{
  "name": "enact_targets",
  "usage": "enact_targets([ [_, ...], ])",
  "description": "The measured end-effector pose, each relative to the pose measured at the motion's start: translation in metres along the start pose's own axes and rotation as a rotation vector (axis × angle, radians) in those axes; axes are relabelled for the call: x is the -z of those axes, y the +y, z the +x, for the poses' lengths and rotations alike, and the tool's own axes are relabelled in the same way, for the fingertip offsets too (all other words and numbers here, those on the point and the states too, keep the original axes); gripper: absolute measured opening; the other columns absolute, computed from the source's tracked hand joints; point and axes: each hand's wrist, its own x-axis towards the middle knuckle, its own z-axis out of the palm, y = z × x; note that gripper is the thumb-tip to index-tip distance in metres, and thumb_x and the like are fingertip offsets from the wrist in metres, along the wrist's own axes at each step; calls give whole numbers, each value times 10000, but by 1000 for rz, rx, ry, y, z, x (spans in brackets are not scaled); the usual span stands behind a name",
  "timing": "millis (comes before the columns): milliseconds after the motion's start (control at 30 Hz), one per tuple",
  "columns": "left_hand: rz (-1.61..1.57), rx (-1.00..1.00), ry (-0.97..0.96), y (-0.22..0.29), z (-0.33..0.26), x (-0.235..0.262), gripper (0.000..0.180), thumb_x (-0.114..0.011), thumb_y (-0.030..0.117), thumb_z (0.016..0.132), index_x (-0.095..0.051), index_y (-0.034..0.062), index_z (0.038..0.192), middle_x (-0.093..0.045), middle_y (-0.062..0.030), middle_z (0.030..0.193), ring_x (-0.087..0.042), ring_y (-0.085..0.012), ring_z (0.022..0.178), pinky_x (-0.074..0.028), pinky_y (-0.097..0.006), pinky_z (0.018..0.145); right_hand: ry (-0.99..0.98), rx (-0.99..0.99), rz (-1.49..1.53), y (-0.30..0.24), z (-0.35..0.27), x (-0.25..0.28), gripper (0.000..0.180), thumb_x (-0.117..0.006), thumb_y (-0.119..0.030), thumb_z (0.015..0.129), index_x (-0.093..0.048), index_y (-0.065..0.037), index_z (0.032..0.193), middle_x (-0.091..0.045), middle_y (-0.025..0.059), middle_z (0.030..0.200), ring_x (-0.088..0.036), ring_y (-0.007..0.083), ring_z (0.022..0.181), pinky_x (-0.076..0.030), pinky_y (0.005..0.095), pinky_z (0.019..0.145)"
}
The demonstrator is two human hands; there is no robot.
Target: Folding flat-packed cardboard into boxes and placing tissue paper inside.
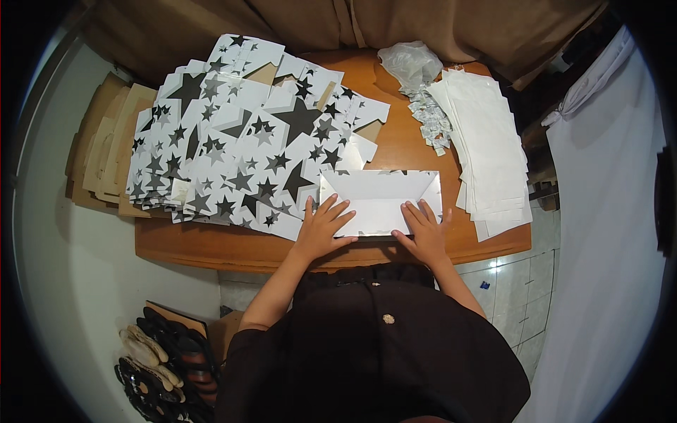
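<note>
A shallow open white paper box (381, 213) with slanted inner walls lies in front of me at the table's near edge. Bits of star print show along its rim. My left hand (321, 228) rests on its near left corner, fingers spread over the side. On the near right corner lies my right hand (423, 231), its fingers apart and the thumb at the near edge. Beside the box, to the left, a large overlapping pile of white sheets printed with black and grey stars (240, 141) reaches close to my left hand.
Brown cardboard pieces (106, 148) are stacked at the far left. Right of the box lies a pile of white paper sheets (486, 148), with small packets (429, 116) and a clear plastic bag (411, 62) next to it. Shoes (169, 359) stand at lower left.
</note>
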Motion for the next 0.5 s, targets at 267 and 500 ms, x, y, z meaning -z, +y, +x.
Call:
enact_targets([
  [267, -67, 70, 23, 1, -3, -2, 495, -596, 487, 797, -581, 176, 1182, -414, -64, 1370, -292, -267, 1321, -108, -641, 1006, 5, -44, 27, -1, 2, -5, 476, -543, -451, 840, -561, -134, 1194, -547, -2, 1243, -432, 242, 1220, -42, 667, 993],
  [500, -332, 578, 494, -14, -36, -28, 422, -402, 325, 921, -546, 64, 1220, -379, -161, 1359, -264, -326, 1284, -96, -512, 1009, 300, -173, 166, -4, -7, -5, 461, -640, -339, 775, -555, -152, 1188, -465, 102, 1266, -402, 243, 1225, -92, 624, 991],
])
